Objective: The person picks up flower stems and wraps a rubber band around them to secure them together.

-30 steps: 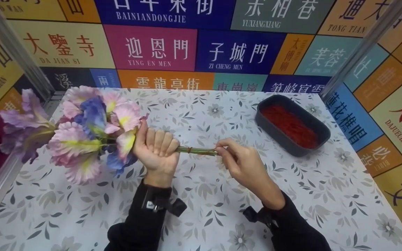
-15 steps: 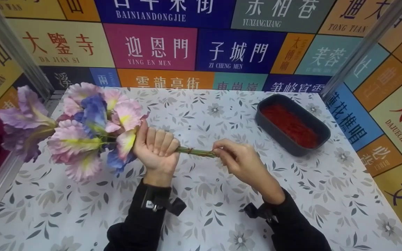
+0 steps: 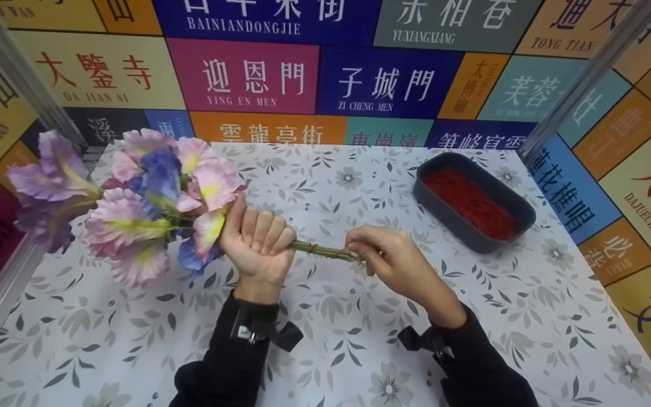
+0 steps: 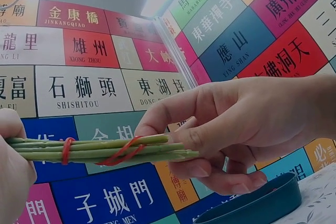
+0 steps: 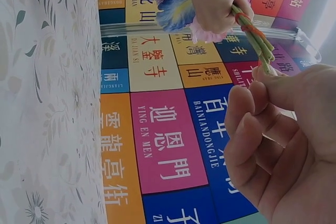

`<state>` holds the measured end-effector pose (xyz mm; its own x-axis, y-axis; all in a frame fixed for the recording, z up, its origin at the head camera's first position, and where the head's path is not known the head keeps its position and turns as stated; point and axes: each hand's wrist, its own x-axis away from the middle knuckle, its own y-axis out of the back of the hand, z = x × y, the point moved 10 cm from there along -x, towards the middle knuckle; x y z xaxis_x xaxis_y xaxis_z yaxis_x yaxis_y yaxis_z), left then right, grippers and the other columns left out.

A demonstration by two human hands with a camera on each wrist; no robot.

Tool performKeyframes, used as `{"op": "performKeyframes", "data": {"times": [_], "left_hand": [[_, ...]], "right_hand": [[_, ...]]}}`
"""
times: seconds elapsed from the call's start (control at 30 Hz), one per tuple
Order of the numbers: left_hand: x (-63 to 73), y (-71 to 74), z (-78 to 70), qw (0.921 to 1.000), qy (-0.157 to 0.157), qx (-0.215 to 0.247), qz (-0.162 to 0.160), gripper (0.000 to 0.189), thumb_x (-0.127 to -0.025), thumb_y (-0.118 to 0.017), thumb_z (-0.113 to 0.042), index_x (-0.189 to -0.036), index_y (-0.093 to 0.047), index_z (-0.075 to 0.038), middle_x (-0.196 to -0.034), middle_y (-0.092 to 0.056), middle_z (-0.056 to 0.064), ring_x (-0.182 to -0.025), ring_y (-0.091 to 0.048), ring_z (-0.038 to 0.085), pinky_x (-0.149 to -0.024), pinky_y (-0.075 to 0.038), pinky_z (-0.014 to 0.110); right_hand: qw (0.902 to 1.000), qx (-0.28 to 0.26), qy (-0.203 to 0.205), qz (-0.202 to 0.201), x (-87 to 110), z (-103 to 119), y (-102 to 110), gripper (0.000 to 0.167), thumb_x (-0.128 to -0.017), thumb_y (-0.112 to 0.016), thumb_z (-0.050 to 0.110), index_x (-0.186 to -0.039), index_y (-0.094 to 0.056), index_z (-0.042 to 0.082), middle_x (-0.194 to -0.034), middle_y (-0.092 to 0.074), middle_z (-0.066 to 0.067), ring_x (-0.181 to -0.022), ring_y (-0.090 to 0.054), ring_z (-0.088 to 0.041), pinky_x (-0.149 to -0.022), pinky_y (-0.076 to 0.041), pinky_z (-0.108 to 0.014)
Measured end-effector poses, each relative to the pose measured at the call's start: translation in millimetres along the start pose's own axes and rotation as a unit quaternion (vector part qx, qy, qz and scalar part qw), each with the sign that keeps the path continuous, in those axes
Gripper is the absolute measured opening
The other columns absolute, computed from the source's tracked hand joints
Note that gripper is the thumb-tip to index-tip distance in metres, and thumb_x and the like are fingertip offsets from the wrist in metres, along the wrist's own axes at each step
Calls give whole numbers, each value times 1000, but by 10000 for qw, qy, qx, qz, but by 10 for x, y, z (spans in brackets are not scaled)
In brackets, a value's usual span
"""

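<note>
My left hand (image 3: 260, 243) grips a bouquet of pink, blue and purple artificial irises (image 3: 127, 226) by its green stems (image 3: 331, 252). The blooms point left and the stem ends point right, held over the table. A red rubber band (image 4: 67, 151) circles the stems just past the left fist, and a slanting red strand (image 4: 119, 155) crosses them nearer the ends. At the stem ends is my right hand (image 3: 396, 263), thumb and index finger pinching the red band. In the right wrist view, a thin bit of red shows at those fingertips (image 5: 258, 88); the other fingers curl loosely.
A dark oblong container (image 3: 472, 240) stands at the back right, holding a heap of thin red strands (image 3: 467, 200). The table has a white leaf-patterned cover (image 3: 325, 345). Walls with coloured lettered panels (image 3: 246, 79) enclose its back and sides.
The bouquet and left hand have shifted slightly right, and the stem ends tilt lower. My right fingers first moved a little left along the stems, and now sit at the ends.
</note>
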<state>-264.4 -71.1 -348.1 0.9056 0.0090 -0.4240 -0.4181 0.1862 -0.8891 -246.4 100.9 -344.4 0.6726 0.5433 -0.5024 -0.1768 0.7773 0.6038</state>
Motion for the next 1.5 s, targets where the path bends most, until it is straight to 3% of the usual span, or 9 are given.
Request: {"op": "performKeyframes", "data": {"times": [0.3, 0.53, 0.77, 1.07, 1.3, 1.5], "left_hand": [[19, 38, 134, 9992, 365, 138, -62, 55, -104, -41, -24, -54, -20, -19, -45, -19, -7, -38, -15, 7, -38, -15, 20], [32, 65, 189, 9987, 493, 113, -35, 55, -106, -39, -25, -54, -20, -19, -45, -18, -7, -38, -14, 7, -38, -14, 20], [62, 160, 279, 9973, 618, -18, -394, 56, -106, -38, -27, -54, -20, -19, -45, -18, -7, -38, -14, 7, -38, -13, 20], [94, 192, 371, 9963, 740, -81, -433, 55, -106, -38, -26, -55, -19, -20, -46, -18, -9, -39, -14, 6, -38, -13, 19], [108, 190, 433, 9955, 861, -146, -361, 55, -105, -43, -24, -55, -19, -19, -45, -17, -8, -38, -13, 6, -38, -13, 19], [89, 232, 377, 9955, 784, -50, -526, 55, -106, -38, -26, -55, -20, -19, -45, -18, -8, -38, -13, 6, -38, -13, 19]], "right_hand": [[9994, -64, 334, 78, 3, 28, -3, 8, -98, -66, 5, -101, -70, 10, -83, -66, 2, -56, -59, -9, -52, -50, -19], [9987, -77, 487, 142, -8, 34, -45, 7, -97, -67, 5, -100, -71, 10, -79, -64, 1, -57, -57, -10, -52, -49, -18], [9966, 208, 793, -8, -10, 78, -50, 11, -94, -70, 3, -100, -72, 12, -83, -65, 4, -63, -55, -7, -57, -46, -20], [9962, 53, 864, 40, -3, 82, -125, 13, -93, -69, 0, -102, -71, 9, -86, -68, 1, -67, -57, -10, -60, -48, -21], [9954, -85, 934, -184, -14, 80, -109, 14, -91, -70, -3, -101, -71, 7, -83, -67, -1, -59, -57, -12, -54, -47, -19], [9964, -50, 847, -42, -18, 50, -131, 14, -92, -69, -2, -101, -71, 8, -85, -67, 0, -61, -57, -11, -56, -48, -19]]}}
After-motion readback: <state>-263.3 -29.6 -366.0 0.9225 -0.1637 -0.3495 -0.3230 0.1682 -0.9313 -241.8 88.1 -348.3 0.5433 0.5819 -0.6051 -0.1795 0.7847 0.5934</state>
